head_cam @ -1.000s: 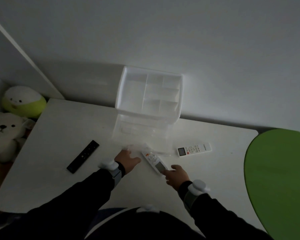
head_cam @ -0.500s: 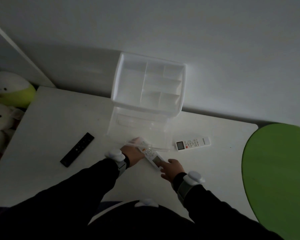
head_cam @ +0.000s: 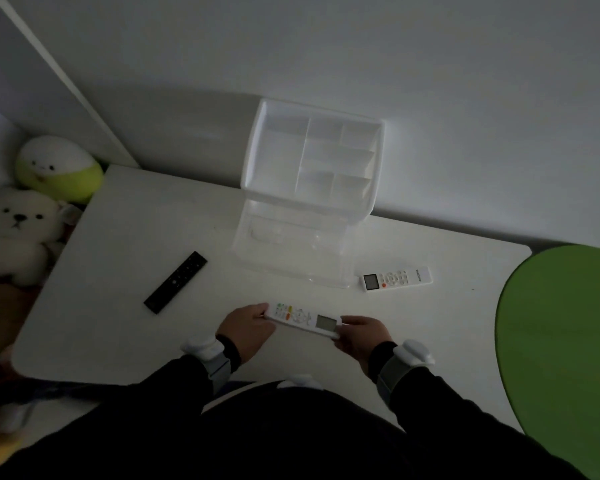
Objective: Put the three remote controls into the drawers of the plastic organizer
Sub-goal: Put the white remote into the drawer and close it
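A white remote with a small screen (head_cam: 303, 319) lies crosswise in front of me, held at both ends. My left hand (head_cam: 245, 329) grips its button end and my right hand (head_cam: 361, 336) grips its screen end. The clear plastic organizer (head_cam: 312, 188) stands against the wall, with a divided top tray and a clear drawer (head_cam: 291, 247) pulled out toward me. A second white remote (head_cam: 397, 278) lies to the right of the drawer. A black remote (head_cam: 175, 282) lies at an angle on the table's left side.
The white table (head_cam: 118, 306) has a rounded near-left corner. Two plush toys (head_cam: 39, 199) sit beyond its left edge. A green rounded surface (head_cam: 561, 358) borders the table on the right. A grey wall runs behind the organizer.
The white remote came back from the drawer front toward me and turned crosswise. My left hand left the drawer and took the remote's button end; my right hand stays on the screen end.
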`<move>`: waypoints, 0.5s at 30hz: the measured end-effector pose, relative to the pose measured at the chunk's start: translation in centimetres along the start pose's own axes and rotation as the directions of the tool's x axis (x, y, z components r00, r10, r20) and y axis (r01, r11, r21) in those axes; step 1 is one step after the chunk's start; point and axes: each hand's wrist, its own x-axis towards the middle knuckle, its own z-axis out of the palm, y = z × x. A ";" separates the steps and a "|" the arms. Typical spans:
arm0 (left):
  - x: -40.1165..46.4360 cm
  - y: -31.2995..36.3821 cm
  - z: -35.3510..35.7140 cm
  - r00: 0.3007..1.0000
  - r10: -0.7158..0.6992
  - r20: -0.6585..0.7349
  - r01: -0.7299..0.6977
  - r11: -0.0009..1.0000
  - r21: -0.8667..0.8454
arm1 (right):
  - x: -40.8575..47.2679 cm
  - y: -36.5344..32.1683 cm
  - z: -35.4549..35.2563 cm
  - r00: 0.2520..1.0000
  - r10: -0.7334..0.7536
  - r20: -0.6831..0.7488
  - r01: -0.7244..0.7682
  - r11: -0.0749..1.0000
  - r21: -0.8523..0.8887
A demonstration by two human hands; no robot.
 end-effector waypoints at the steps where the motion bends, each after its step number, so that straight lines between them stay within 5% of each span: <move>1: -0.4 -0.2 -0.2 1.000 0.013 -0.020 -0.013 1.000 -0.019 | -0.5 -0.1 -0.2 1.000 -0.016 0.021 0.016 1.000 0.026; 15: -8.0 1.4 -5.0 0.931 0.181 -0.317 -0.258 0.940 -0.223 | -11.3 -4.2 -2.3 0.909 -0.379 0.173 0.346 0.918 0.195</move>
